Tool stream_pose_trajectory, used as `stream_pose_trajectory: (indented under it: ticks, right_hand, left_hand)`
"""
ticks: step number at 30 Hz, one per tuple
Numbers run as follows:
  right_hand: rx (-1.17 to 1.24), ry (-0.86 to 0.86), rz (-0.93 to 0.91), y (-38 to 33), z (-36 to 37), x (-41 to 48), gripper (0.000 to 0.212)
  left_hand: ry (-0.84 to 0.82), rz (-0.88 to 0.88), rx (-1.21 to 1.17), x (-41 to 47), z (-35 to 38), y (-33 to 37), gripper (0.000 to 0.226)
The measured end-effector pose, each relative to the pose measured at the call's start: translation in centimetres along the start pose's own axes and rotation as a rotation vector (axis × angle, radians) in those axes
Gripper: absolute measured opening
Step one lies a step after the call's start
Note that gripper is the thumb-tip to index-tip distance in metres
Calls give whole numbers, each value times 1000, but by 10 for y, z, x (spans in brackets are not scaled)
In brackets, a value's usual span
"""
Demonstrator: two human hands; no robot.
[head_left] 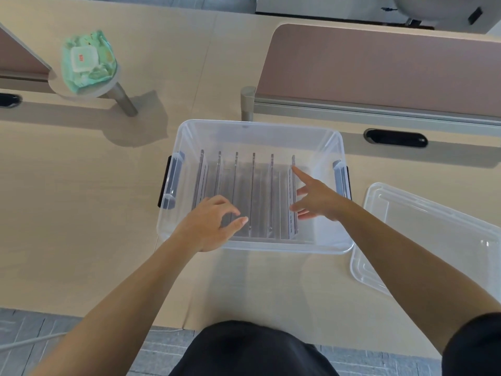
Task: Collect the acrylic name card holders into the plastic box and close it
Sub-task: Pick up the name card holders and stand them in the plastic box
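Note:
A clear plastic box (260, 126) with grey side latches stands open on the desk in front of me. Several acrylic name card holders (253, 191) stand upright in a row inside it. My left hand (210, 223) hovers over the box's near left part, fingers curled and apart, holding nothing. My right hand (315, 198) reaches in on the right, fingers spread, its index fingertip touching the top edge of the rightmost holder (292, 185). The clear lid (433, 234) lies flat on the desk right of the box.
A green pack of wet wipes (88, 62) sits on a small round shelf at the back left. A pink desk divider (379, 69) stands behind the box on the right, with a black cable grommet (395, 138) below it. The desk's front edge runs near my body.

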State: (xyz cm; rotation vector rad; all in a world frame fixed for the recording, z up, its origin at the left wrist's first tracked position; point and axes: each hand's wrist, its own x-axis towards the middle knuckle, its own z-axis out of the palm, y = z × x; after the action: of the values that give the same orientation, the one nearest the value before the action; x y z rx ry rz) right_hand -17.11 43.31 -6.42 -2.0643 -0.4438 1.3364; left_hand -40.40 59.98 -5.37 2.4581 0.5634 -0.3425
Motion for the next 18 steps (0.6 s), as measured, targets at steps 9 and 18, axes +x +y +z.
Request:
stream_pose_trajectory:
  ticks: [9,18]
  right_hand:
    - [10,-24,-29,3,1,0,108]
    - [-62,-8,-43,3,8,-1,106]
  left_hand:
    - [14,16,-7,0,0,-1,46]
    - [19,5,-25,0,1,-1,43]
